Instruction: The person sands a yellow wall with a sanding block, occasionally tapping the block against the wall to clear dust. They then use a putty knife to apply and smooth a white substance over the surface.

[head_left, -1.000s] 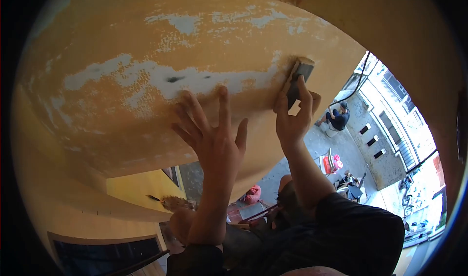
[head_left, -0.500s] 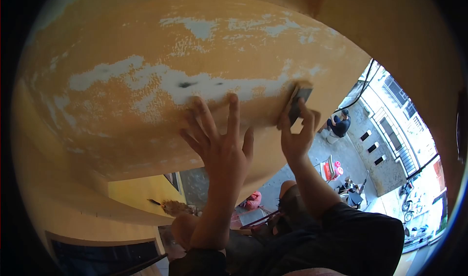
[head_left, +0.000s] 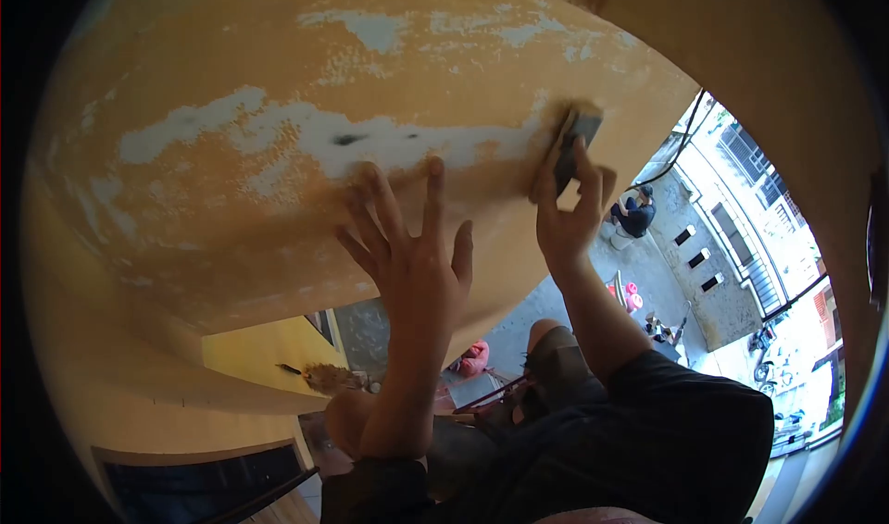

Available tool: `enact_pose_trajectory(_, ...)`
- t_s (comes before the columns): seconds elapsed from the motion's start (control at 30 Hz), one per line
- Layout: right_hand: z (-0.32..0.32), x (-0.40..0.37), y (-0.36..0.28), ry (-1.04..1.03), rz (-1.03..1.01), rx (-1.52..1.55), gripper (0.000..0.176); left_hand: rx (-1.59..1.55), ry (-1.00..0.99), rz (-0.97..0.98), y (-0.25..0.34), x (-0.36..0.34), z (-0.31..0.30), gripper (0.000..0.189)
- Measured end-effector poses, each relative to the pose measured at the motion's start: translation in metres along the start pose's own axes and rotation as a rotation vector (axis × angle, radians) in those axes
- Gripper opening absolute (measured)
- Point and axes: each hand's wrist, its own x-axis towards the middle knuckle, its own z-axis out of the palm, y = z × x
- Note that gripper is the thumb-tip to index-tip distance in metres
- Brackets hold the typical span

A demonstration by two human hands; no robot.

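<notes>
A dark grey, flat rectangular block (head_left: 582, 128) lies against the orange, white-patched painted surface (head_left: 463, 80), pinched in the right hand (head_left: 569, 200). The left hand (head_left: 412, 265), beside it, is spread open, holding nothing. Beyond, a dark-clothed person (head_left: 636, 216) sits below.

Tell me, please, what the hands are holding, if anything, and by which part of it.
The right hand holds a block by its middle and nearer end; the farther end sticks out. The left hand holds nothing.

Open stretch of patchy wall (head_left: 444, 80) above the spread left hand (head_left: 417, 269), right hand (head_left: 569, 218) alongside.
</notes>
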Motion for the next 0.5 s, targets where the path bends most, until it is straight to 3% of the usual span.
enact_pose_trajectory(0.17, 0.006, 0.035, 0.0, 0.077, 0.096, 0.034, 0.05, 0.021, -0.002, -0.009, 0.004, 0.004, 0.002, 0.068)
enact_pose_trajectory(0.27, 0.002, 0.008, 0.005, 0.029, -0.015, -0.038, 0.05, 0.015, -0.004, -0.002, 0.001, 0.002, 0.003, 0.068)
enact_pose_trajectory(0.4, 0.005, 0.022, 0.004, 0.058, 0.016, 0.027, 0.049, -0.009, 0.002, -0.006, 0.003, 0.003, 0.003, 0.069)
enact_pose_trajectory(0.43, 0.007, 0.036, -0.006, 0.074, 0.125, 0.061, 0.049, -0.01, 0.009, -0.015, 0.005, 0.004, 0.002, 0.069)
enact_pose_trajectory(0.5, 0.0, 0.026, -0.004, 0.037, 0.062, 0.026, 0.049, 0.002, 0.005, -0.02, 0.003, 0.004, 0.002, 0.068)
